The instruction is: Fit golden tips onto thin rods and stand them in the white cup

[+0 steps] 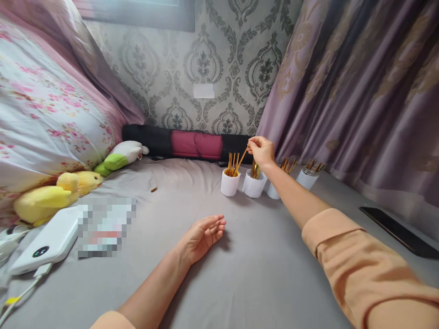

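Observation:
My right hand (261, 151) reaches forward over a row of small white cups and pinches the top of a thin wooden stick (241, 160) that leans into the leftmost cup (229, 183). That cup holds several sticks. Beside it stands a second cup (254, 185) with sticks, then a third cup (273, 191) partly hidden behind my forearm, and a glass jar (306, 177) of sticks at the right. My left hand (203, 236) rests palm up on the grey sheet (206, 283), fingers loosely curled, holding nothing.
A short stick piece (153, 187) lies on the sheet. At the left are a white power bank (48, 241) with cable, a yellow plush toy (56, 194) and a green-and-white plush (121, 156). A black-and-red bolster (187, 142) lines the wall. A dark phone (399, 232) lies near the curtain.

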`<state>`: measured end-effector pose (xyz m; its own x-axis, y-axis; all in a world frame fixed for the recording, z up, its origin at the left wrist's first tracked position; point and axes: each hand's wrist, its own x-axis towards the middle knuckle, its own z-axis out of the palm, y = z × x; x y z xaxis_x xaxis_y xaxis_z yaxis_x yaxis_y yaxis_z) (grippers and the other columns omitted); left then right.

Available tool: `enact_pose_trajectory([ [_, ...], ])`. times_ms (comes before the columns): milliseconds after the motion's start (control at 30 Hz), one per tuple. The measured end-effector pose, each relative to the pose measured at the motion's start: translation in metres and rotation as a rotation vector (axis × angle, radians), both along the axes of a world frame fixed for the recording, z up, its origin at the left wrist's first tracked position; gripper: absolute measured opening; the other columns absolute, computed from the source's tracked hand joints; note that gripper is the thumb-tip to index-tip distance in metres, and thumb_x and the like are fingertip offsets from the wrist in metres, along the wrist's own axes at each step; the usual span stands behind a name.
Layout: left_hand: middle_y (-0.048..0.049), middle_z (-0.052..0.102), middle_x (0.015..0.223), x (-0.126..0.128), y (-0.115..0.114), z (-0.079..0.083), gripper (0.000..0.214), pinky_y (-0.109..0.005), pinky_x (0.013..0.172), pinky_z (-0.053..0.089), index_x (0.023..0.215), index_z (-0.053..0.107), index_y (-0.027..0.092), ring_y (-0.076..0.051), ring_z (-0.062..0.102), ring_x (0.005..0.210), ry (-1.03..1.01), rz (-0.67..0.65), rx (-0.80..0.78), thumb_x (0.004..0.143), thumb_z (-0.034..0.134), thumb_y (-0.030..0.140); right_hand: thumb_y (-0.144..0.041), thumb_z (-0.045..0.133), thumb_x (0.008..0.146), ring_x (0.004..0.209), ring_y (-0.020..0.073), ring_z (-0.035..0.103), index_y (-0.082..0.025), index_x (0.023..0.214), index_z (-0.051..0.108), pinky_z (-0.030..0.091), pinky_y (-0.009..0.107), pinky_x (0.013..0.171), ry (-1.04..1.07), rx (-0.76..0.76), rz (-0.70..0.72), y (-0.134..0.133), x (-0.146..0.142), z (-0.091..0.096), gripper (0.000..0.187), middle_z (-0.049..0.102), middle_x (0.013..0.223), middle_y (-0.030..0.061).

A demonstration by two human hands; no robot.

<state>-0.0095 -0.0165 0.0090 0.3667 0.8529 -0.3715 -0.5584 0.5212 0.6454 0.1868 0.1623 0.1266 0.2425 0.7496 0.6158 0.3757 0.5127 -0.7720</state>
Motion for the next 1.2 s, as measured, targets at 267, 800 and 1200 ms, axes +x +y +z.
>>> enact_pose_trajectory([
  [267,-0.0072,0.062,0.082,0.0,0.001,-0.004,0.022,-0.019,0.065,0.049,0.088,0.061,0.01,-0.009,0.058,0.067,-0.017,-0.01,0.004,0.068,0.065,0.018,-0.026,0.054,0.068,0.053,0.0082,0.056,-0.016,0.075,0.06,0.049,0.02,0.052,-0.055,-0.03,0.073,0.008,-0.009,-0.011,0.013,0.059,0.063,-0.001],
  [800,-0.007,0.06,0.081,0.001,0.002,-0.001,0.024,-0.019,0.063,0.049,0.087,0.061,0.009,-0.009,0.057,0.067,-0.017,0.001,-0.007,0.065,0.067,0.018,-0.022,0.054,0.069,0.055,0.0098,0.059,-0.017,0.076,0.062,0.051,0.024,0.055,-0.136,-0.131,0.108,0.016,-0.02,-0.026,0.012,0.061,0.062,-0.001],
  [1200,-0.0075,0.06,0.081,0.001,0.002,-0.002,0.024,-0.02,0.063,0.049,0.087,0.061,0.009,-0.009,0.057,0.067,-0.018,0.002,0.0,0.066,0.066,0.017,-0.017,0.044,0.078,0.065,0.0102,0.06,-0.021,0.093,0.064,0.049,0.028,0.071,-0.43,-0.096,-0.029,0.019,-0.016,-0.028,0.025,0.064,0.081,0.0009],
])
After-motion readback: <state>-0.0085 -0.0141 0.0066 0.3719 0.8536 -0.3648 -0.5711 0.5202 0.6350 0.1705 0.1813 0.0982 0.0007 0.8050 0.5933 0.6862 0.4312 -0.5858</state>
